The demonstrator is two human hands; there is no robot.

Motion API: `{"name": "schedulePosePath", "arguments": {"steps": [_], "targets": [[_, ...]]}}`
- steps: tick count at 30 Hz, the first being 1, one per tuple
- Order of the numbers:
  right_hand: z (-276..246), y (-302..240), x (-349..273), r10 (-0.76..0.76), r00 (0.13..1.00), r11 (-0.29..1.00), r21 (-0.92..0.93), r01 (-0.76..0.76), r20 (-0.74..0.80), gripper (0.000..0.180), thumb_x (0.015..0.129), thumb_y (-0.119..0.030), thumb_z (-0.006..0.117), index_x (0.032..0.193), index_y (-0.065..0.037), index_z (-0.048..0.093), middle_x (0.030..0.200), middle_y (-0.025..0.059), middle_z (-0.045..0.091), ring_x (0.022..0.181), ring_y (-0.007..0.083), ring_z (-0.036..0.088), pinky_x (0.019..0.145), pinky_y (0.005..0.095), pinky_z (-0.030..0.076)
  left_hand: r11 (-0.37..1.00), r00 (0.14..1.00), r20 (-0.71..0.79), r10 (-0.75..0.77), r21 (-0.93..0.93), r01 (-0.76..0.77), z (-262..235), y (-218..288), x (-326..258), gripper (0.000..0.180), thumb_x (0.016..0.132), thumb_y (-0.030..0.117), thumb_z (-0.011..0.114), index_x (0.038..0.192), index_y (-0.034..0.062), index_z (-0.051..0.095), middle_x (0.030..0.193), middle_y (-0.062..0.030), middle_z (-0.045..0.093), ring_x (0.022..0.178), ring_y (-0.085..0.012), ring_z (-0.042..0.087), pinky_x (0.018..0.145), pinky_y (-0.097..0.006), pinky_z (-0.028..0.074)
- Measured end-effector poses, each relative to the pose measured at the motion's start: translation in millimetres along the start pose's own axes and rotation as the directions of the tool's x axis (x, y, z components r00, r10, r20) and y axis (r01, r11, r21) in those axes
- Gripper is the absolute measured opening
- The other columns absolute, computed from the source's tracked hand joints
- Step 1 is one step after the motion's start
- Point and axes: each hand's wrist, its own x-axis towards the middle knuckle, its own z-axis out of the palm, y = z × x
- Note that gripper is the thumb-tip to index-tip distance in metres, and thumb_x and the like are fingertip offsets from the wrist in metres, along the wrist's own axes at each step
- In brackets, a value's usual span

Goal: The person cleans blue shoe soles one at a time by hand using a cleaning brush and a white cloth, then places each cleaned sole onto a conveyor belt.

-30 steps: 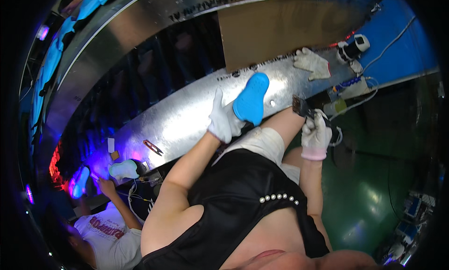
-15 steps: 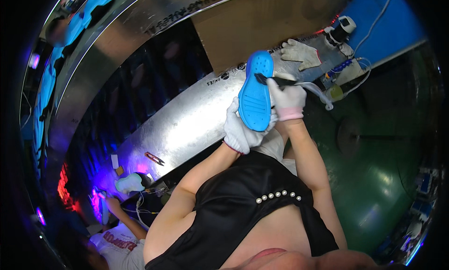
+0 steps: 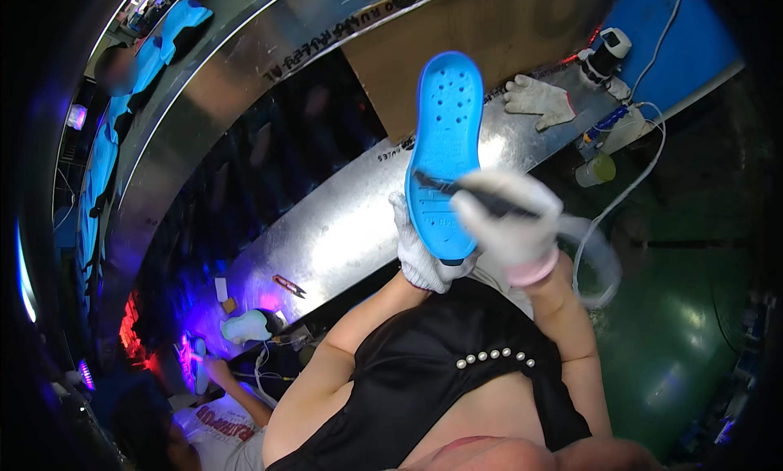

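Lying against left-hand fingers point(image 3: 401, 216) — blue sole point(image 3: 447, 151)

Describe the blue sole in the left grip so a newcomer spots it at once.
Find the long silvery metal table slanting across the picture. Near its front edge, the white-gloved left grip holds the blue sole. Unlike the blue pieces at upper left, it shows a cluster of small round holes near its upper end.

My gloved left hand point(image 3: 418, 255) holds one blue sole point(image 3: 447, 145); my gloved right hand point(image 3: 514, 234), one black tool point(image 3: 493, 200) over it; the metal bench point(image 3: 342, 226), one loose glove point(image 3: 537, 101).
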Motion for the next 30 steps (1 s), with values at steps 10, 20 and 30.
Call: {"name": "schedulePosePath", "arguments": {"steps": [10, 20, 30], "targets": [[1, -16, 3, 0.295, 0.955, 0.929, 0.231, -0.290, 0.016, 0.018, 0.075, -0.004, 0.075, 0.091, -0.002, 0.068, 0.082, 0.0106, 0.068, 0.071, 0.0237, 0.066, 0.064, 0.0321, 0.053, 0.839, 0.961, 0.263, 0.086, -0.539, 0.072, 0, 9, 7, 0.102, 0.076, 0.086, 0.034, 0.145, 0.0110, 0.033, 0.139, -0.0161, 0.045, 0.120, -0.0363, 0.049, 0.099, -0.052, 0.043], [-3, -4, -24, -0.147, 0.975, 0.961, -0.211, 0.181, 0.167, 0.024, 0.075, -0.010, 0.077, 0.096, -0.005, 0.067, 0.088, 0.0116, 0.068, 0.078, 0.0259, 0.068, 0.068, 0.0319, 0.054, 0.982, 0.996, -0.063, 0.064, -0.176, -0.074, 12, 38, 23, 0.101, 0.081, 0.082, 0.031, 0.143, 0.0019, 0.032, 0.120, -0.0301, 0.055, 0.097, -0.0357, 0.062, 0.075, -0.041, 0.057], [-9, -12, -27, -0.182, 0.790, 0.862, -0.292, 0.415, 0.586, 0.033, 0.071, -0.010, 0.071, 0.103, -0.018, 0.068, 0.095, -0.0018, 0.068, 0.074, 0.0183, 0.065, 0.062, 0.0280, 0.052, 0.986, 0.955, 0.273, -0.112, -0.088, 0.141, -31, 78, 48, 0.091, 0.080, 0.069, 0.053, 0.142, 0.0040, 0.036, 0.127, -0.0313, 0.050, 0.104, -0.0464, 0.059, 0.076, -0.051, 0.057]]}}
